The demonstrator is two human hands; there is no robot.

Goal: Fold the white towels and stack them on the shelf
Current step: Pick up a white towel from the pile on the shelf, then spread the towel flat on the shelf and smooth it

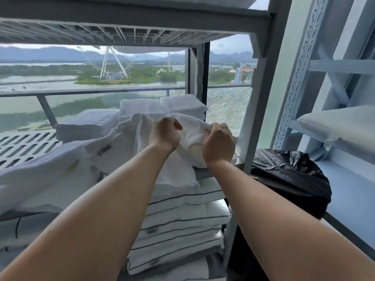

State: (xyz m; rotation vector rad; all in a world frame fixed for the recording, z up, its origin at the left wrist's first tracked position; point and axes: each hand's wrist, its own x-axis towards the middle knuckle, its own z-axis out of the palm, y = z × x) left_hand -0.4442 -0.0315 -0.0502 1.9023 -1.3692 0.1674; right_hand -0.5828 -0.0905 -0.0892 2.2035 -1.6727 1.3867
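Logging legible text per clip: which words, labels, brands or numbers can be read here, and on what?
Nothing is legible.
Sewn tag on an unfolded white towel: blurred, unreadable.
Small tag on a striped folded towel in the lower stack: too small to read.

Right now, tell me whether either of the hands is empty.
No: the left hand and right hand both grip the white towel.
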